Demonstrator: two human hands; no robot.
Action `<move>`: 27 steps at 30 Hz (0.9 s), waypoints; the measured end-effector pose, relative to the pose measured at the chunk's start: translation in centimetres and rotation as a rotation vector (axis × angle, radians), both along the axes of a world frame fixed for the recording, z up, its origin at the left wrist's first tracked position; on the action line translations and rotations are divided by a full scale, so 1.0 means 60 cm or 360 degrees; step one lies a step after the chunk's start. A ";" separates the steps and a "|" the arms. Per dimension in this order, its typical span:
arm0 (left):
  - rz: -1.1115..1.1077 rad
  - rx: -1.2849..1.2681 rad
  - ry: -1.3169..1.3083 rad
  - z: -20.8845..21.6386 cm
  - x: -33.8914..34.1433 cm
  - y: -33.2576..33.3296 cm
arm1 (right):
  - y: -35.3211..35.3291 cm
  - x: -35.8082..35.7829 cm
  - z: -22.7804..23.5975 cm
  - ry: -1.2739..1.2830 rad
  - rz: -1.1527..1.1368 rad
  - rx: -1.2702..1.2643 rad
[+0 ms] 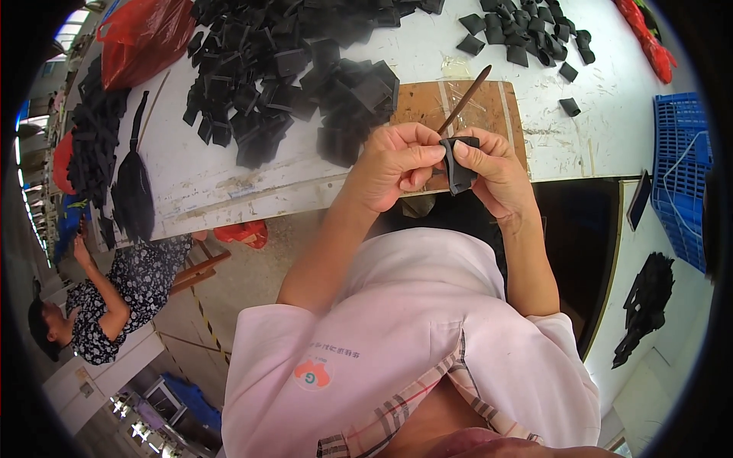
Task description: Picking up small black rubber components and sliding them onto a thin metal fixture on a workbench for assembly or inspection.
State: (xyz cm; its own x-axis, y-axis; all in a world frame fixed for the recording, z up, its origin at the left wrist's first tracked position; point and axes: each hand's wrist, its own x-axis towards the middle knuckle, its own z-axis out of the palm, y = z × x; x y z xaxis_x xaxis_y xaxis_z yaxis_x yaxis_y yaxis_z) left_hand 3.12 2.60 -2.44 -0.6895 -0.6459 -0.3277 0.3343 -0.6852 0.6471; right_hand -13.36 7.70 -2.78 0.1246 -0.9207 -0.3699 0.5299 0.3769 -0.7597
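Note:
Over the near edge of the white table, my left hand (398,162) and my right hand (500,169) pinch a small folded black fabric piece (461,179) between thumbs and fingers. Its upper edge is partly covered by my right thumb. A slim dark brown stick (467,98) slants up and to the right from beside my left fingertips; whether my fingers touch its lower end, I cannot tell. Beneath and beyond my hands lies a brown board (420,98) with strips of clear tape.
A big heap of black pieces (259,84) covers the table's left; a smaller group (527,30) lies far right. A red plastic bag (145,42) sits far left, near a black tasselled bundle (134,191). A blue crate (679,175) stands right. Another person (114,305) works at left.

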 end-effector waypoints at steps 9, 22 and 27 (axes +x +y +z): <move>0.0297 -0.0673 -0.0581 0.013 -0.019 0.016 | 0.013 0.029 0.031 0.1652 -0.0366 -0.0788; 0.0609 -0.0015 0.0137 0.009 -0.038 0.016 | -0.001 0.040 0.014 0.1935 -0.0674 -0.0764; 0.0457 -0.0237 -0.0177 0.025 -0.048 0.020 | -0.003 0.021 0.026 -0.0011 -0.0479 -0.0103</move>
